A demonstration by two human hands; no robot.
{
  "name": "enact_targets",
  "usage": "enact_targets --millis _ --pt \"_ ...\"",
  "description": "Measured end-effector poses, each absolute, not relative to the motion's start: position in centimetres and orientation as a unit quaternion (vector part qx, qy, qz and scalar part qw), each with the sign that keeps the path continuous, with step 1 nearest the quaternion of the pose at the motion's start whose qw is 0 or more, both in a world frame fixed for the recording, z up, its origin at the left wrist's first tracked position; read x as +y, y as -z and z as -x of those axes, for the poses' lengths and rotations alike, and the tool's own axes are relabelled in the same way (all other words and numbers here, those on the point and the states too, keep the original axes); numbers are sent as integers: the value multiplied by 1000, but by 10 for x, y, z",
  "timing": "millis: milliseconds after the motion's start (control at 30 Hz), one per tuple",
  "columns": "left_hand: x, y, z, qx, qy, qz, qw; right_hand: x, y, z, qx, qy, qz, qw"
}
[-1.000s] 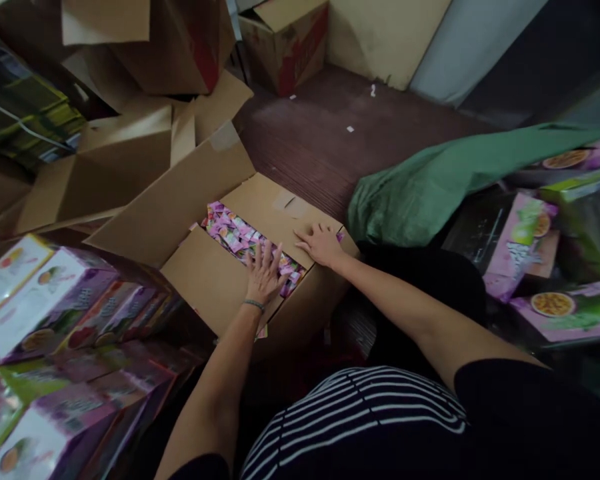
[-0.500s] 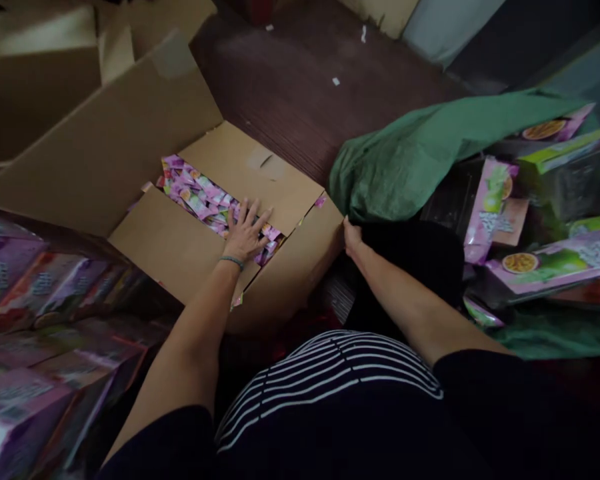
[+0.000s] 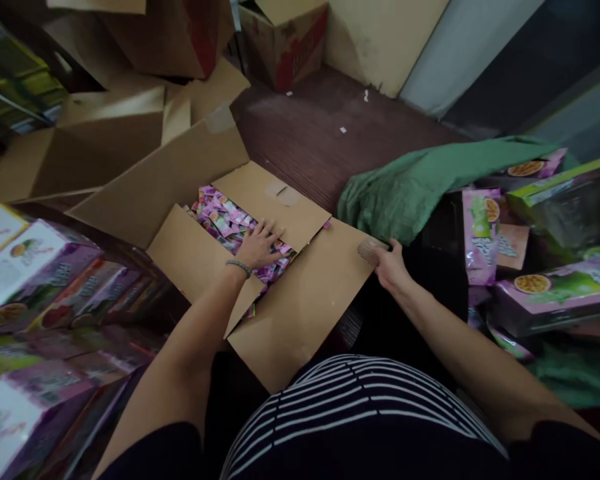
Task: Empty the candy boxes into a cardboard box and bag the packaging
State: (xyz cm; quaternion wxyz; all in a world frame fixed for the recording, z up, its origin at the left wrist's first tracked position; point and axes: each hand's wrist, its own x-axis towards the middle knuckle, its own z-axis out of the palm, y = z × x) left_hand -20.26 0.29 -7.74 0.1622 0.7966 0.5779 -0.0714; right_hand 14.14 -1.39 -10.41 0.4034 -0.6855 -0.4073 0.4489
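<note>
A large cardboard box (image 3: 300,340) stands open before me, two of its flaps folded inward over many small pink-purple packets (image 3: 220,213) that show through the gap. My left hand (image 3: 261,245) lies spread across that gap, over the packets and against the edge of the far flap (image 3: 273,190). At the box's right side, my right hand (image 3: 391,265) grips the outer corner of the right flap (image 3: 325,287), fingers closed around its edge. Another flap (image 3: 180,170) rises upright at the back left.
Printed cartons (image 3: 55,267) are stacked on the left. To the right, a green sack (image 3: 400,180) holds several fruit-printed packages (image 3: 535,287). More cardboard boxes (image 3: 285,40) stand behind, with paper scraps on the brown floor (image 3: 305,133).
The right flap has swung up and outward with my right hand on it. My left hand stays spread over the packets. The view has shifted, showing more boxes behind.
</note>
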Motion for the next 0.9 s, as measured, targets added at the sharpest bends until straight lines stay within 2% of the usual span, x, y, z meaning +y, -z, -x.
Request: enact_targets --millis 100,267,333,433,500,533,567,667,767,900 --pt "2 77 198 583 75 -787 190 -34 83 -114 -317 -585 601 442" --pt "17 52 195 590 63 -748 297 -37 32 -70 -380 -677 496 389" --pt "26 18 210 595 54 -726 341 -23 18 -49 -484 -638 478 362" --pt "20 -57 242 641 16 -696 322 10 10 -17 -653 -444 529 310" --pt "-4 -99 249 703 -21 -680 210 31 13 1 -715 -344 546 268" --pt "-21 -111 244 740 -40 -661 119 39 16 8 -733 -324 544 250" --pt "-41 -116 233 746 -53 -659 73 46 19 15 -745 -316 539 234" --pt "-101 -81 187 724 -82 -683 -48 59 31 34 -756 -309 539 206" --pt "-134 -10 163 718 -41 -695 -1 71 46 50 -751 -306 550 199" --pt "-116 53 187 728 -27 -683 55 88 68 55 -760 -295 546 193"
